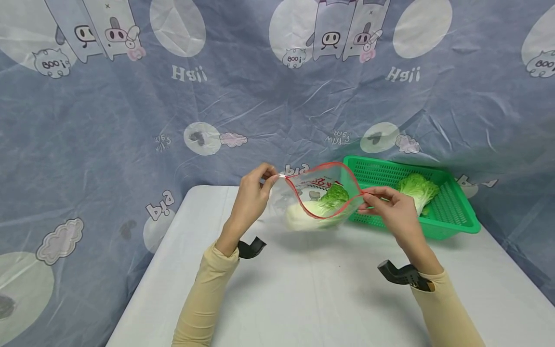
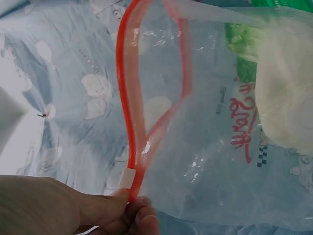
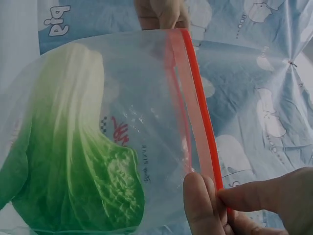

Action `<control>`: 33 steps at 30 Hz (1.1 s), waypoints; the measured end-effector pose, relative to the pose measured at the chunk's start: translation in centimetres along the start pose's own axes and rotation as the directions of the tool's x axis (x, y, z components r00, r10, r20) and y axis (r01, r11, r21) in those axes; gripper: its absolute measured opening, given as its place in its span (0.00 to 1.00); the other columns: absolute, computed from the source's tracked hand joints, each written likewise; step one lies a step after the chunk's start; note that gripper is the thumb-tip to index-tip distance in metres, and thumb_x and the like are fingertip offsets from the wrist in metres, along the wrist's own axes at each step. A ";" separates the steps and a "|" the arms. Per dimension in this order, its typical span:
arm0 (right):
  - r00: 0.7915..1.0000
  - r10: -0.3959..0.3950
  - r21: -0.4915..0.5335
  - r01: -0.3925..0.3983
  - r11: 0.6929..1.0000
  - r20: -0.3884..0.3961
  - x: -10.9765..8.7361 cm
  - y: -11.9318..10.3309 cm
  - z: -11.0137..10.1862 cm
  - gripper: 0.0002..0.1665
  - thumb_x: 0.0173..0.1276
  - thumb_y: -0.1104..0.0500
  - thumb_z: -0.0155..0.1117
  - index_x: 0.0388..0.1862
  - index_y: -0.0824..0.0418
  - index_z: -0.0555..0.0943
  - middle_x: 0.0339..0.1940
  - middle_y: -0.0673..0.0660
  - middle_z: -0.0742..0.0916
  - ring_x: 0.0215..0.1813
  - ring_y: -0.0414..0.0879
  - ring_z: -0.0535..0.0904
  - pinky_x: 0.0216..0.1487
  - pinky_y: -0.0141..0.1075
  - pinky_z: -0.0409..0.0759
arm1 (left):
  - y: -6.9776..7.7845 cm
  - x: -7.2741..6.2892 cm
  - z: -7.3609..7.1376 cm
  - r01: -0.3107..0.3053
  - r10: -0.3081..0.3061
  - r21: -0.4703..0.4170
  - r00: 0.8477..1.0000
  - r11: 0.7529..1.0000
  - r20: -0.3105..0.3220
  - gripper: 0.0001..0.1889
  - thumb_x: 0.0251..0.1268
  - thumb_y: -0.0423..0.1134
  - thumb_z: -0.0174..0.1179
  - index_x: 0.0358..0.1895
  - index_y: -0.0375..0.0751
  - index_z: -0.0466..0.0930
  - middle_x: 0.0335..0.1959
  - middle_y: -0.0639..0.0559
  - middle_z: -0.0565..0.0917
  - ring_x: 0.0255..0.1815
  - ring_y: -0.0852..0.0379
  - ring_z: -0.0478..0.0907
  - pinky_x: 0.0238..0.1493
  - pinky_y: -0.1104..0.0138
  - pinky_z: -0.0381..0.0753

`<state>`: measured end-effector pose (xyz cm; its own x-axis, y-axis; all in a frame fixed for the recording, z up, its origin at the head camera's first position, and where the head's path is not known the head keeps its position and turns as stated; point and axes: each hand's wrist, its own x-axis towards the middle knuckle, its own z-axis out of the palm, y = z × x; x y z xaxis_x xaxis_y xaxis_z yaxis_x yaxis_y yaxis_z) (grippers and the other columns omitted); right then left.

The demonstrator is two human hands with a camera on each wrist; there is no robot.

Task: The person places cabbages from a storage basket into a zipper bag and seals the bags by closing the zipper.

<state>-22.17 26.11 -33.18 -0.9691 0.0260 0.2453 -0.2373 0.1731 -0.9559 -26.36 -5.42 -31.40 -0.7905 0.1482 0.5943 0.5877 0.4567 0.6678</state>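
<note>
Both hands hold up a clear slider zip bag (image 2: 205, 181) by the two ends of its red-rimmed mouth, which gapes between them. Inside lies a napa cabbage (image 3: 73, 147), pale at the stem end and green at the leafy end. My left hand (image 1: 256, 195) pinches the left corner, right beside the white slider (image 2: 127, 178). At the opposite corner, my right hand (image 1: 392, 209) pinches the red zip strip between thumb and fingers. Red lettering and small cartoon prints show on the bag.
A green plastic basket (image 1: 470, 219) stands at the back right of the white table (image 1: 303, 294), behind my right hand. Another leafy cabbage (image 1: 417, 189) lies in it. A grey-blue cartoon-print sheet (image 1: 243, 101) hangs behind the table.
</note>
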 end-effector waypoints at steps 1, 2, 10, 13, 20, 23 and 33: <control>1.000 -0.013 0.002 0.013 1.000 -0.003 -0.2 -0.2 -0.1 0.22 0.66 0.55 0.66 0.50 0.71 0.78 0.39 0.54 0.85 0.30 0.41 0.86 0.38 0.36 0.85 | 0.0 0.0 0.0 0.000 0.000 -0.012 1.000 1.000 -0.012 0.03 0.70 0.37 0.57 0.40 0.42 0.77 0.37 0.51 0.82 0.41 0.56 0.78 0.40 0.63 0.77; 1.000 -0.023 -0.012 0.023 1.000 -0.013 -0.3 -0.4 -0.2 0.21 0.66 0.55 0.66 0.49 0.70 0.79 0.39 0.52 0.85 0.29 0.41 0.85 0.36 0.35 0.85 | 0.0 0.0 0.0 0.001 -0.001 -0.024 1.000 1.000 -0.022 0.03 0.70 0.37 0.57 0.40 0.42 0.77 0.37 0.51 0.81 0.41 0.55 0.78 0.41 0.63 0.77; 0.981 -0.170 -0.217 0.147 0.965 -0.093 -1.5 -1.6 -0.3 0.16 0.68 0.56 0.64 0.48 0.67 0.81 0.39 0.49 0.80 0.31 0.41 0.80 0.32 0.34 0.84 | 0.0 0.0 0.0 0.050 -0.052 -0.083 0.999 0.995 -0.012 0.04 0.70 0.38 0.57 0.40 0.42 0.76 0.36 0.50 0.81 0.40 0.55 0.77 0.42 0.63 0.77; 0.979 -0.178 -0.247 0.148 0.958 -0.101 -1.7 -1.8 -0.4 0.17 0.68 0.55 0.63 0.48 0.66 0.82 0.38 0.51 0.83 0.30 0.42 0.81 0.32 0.34 0.84 | -0.1 0.1 0.1 0.081 -0.081 -0.093 0.997 0.992 0.006 0.04 0.71 0.38 0.56 0.40 0.42 0.76 0.36 0.50 0.80 0.40 0.55 0.77 0.41 0.63 0.77; 0.988 -0.138 -0.191 0.122 0.974 -0.072 -1.3 -1.3 -0.3 0.19 0.68 0.54 0.64 0.49 0.68 0.81 0.37 0.52 0.85 0.28 0.43 0.83 0.34 0.33 0.84 | 0.0 0.0 0.9 0.099 -0.092 -0.097 0.993 0.990 0.073 0.05 0.70 0.40 0.57 0.41 0.42 0.76 0.36 0.51 0.81 0.41 0.57 0.77 0.41 0.65 0.78; 0.990 -0.125 -0.175 0.113 0.978 -0.063 -1.1 -1.0 -0.1 0.20 0.68 0.54 0.64 0.49 0.69 0.80 0.38 0.50 0.85 0.30 0.42 0.83 0.35 0.33 0.84 | 0.1 -0.1 1.1 0.092 -0.084 -0.088 0.993 0.992 0.087 0.05 0.70 0.40 0.57 0.41 0.43 0.76 0.36 0.51 0.81 0.40 0.57 0.77 0.41 0.65 0.78; 0.991 -0.130 0.047 0.131 0.990 -0.017 0.1 0.2 0.6 0.19 0.68 0.59 0.63 0.49 0.74 0.77 0.41 0.54 0.84 0.33 0.42 0.87 0.41 0.36 0.84 | -1.1 0.5 -1.2 0.110 -0.111 -0.086 0.994 0.990 -0.007 0.05 0.71 0.39 0.56 0.41 0.41 0.77 0.38 0.45 0.82 0.39 0.54 0.78 0.38 0.62 0.77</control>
<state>-22.34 25.53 -33.47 -0.9286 0.0197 0.3706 -0.3652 0.1286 -0.9220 -27.22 -6.87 -31.33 -0.8496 0.0906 0.5196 0.5098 0.3933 0.7651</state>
